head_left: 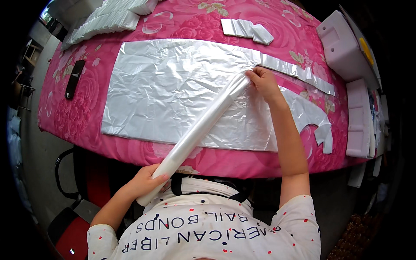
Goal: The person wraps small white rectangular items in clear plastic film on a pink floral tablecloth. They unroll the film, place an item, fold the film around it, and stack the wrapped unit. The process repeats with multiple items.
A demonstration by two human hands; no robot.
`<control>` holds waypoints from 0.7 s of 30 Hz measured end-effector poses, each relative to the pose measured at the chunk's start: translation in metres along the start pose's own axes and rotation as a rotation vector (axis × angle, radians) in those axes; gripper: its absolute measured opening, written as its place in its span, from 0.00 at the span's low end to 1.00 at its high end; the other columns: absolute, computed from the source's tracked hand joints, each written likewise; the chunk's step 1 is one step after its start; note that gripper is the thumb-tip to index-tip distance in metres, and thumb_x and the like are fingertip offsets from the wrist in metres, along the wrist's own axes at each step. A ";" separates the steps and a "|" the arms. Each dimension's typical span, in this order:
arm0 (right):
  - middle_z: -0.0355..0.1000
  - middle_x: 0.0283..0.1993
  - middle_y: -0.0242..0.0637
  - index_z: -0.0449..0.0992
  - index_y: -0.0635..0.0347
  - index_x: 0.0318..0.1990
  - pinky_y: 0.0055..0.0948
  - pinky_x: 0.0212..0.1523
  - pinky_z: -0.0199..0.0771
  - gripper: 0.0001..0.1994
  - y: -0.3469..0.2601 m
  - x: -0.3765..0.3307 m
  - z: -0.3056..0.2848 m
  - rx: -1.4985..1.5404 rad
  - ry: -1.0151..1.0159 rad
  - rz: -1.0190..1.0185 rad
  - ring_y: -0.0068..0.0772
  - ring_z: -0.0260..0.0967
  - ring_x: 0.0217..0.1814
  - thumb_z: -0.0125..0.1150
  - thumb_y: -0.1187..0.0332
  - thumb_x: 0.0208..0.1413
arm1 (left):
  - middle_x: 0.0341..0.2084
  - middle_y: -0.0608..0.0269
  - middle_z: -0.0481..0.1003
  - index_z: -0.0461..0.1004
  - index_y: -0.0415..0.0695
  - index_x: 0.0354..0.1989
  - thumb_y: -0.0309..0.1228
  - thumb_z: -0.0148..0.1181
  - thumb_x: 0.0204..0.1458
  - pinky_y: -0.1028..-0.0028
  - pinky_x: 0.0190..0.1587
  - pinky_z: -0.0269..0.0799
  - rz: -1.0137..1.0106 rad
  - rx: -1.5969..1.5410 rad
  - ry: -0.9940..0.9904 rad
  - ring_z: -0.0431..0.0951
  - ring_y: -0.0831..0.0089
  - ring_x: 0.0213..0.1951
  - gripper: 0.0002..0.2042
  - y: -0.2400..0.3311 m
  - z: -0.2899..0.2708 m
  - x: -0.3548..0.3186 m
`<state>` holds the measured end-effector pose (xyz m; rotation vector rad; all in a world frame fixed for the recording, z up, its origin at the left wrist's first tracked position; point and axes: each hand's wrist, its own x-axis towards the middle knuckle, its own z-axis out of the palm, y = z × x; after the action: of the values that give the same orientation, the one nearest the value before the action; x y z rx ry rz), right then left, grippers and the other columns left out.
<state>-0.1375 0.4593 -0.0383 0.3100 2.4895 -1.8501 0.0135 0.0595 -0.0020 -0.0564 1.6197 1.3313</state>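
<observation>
Diagonally, a long, narrow strip of pale, translucent plastic film (199,132) spans the space between a person's bare hands, above a table spread with a pink, rose-printed cloth (82,119). Beneath it lie broad, crinkled, silvery-white plastic sheets (164,86), their right end marked by a curved cutout.

The step in hand appears to be folding: the film looks gathered lengthwise into a slim, layered band, with its edges being lined up. The next move, by the look of it, calls for even tension from end to end and a firm grip, so that the layers do not slip or fan apart.

At the near end, beside the person's white, speckled shirt (203,206), the left hand (145,182) is closed around the strip, thumb laid across the top; its fingers on the underside are largely hidden. At the far end, above the sheets, the right hand (264,84) pinches the film between thumb and forefinger, with no visible gap; how its remaining fingers lie is hard to tell. Whether the middle of the strip touches the sheets cannot be told either.

Just beyond the right hand runs a narrow, pleated band of silvery plastic (312,79). Farther back sit a small, flat stack of folded white plastic (242,29) and, at the upper left, a large row of folded white plastic packets (104,24). A slim black object (75,79) lies near the table's left side; white foam boxes (346,45) stand at the right.
</observation>
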 end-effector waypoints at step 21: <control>0.67 0.23 0.25 0.74 0.65 0.32 0.18 0.26 0.60 0.09 -0.013 0.020 0.000 -0.113 0.069 -0.101 0.14 0.58 0.24 0.56 0.66 0.54 | 0.35 0.56 0.74 0.73 0.41 0.38 0.36 0.65 0.39 0.64 0.43 0.69 0.567 1.267 0.031 0.74 0.58 0.39 0.18 0.134 -0.010 0.063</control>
<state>-0.1596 0.4591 -0.0291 0.2530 2.6907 -1.7523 -0.1020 0.1370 0.0486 1.2029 2.3188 0.4431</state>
